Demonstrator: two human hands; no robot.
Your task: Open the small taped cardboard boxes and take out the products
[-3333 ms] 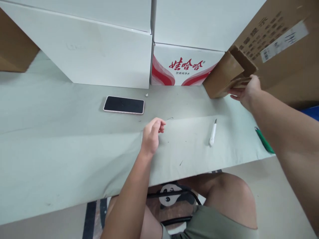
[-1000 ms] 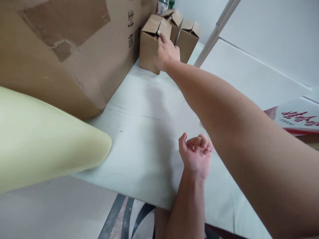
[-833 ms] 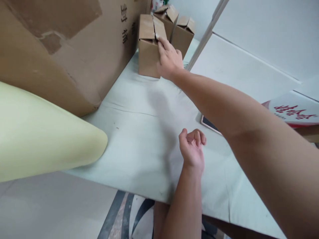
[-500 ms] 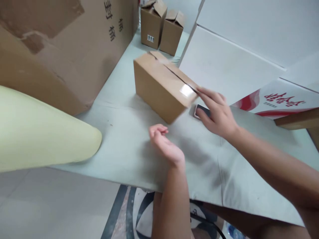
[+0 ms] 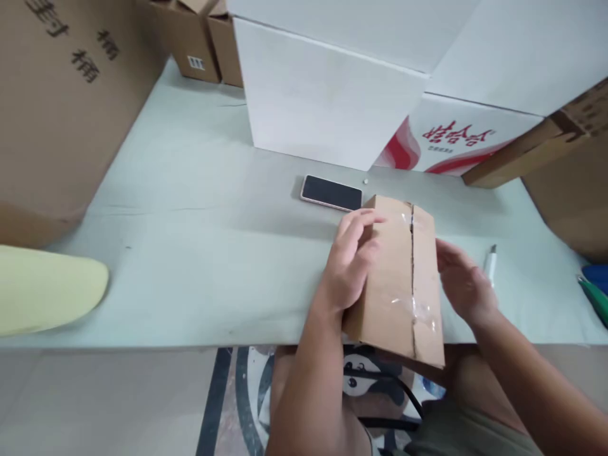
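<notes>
A brown cardboard box [image 5: 399, 272] with clear tape across its top seam is at the table's front edge, its near end reaching past the edge. My left hand [image 5: 349, 259] grips its left side, fingers bent over the top edge. On the right side, my right hand [image 5: 463, 278] holds the box with its fingertips partly hidden behind it. A dark-screened phone [image 5: 331, 193] lies flat just beyond my left hand. To the right of my right hand is a white pen-like tool [image 5: 491, 266].
Large white cartons [image 5: 327, 88] stand at the back, beside small brown boxes [image 5: 192, 44]. A big brown carton [image 5: 61, 120] and a pale yellow rounded object [image 5: 47, 288] are on the left. Green and blue items [image 5: 596, 294] lie at the far right.
The view has shifted right. The box has come close to me and turned, with its taped seam now running front to back. My left hand, earlier off the box, now grips it.
</notes>
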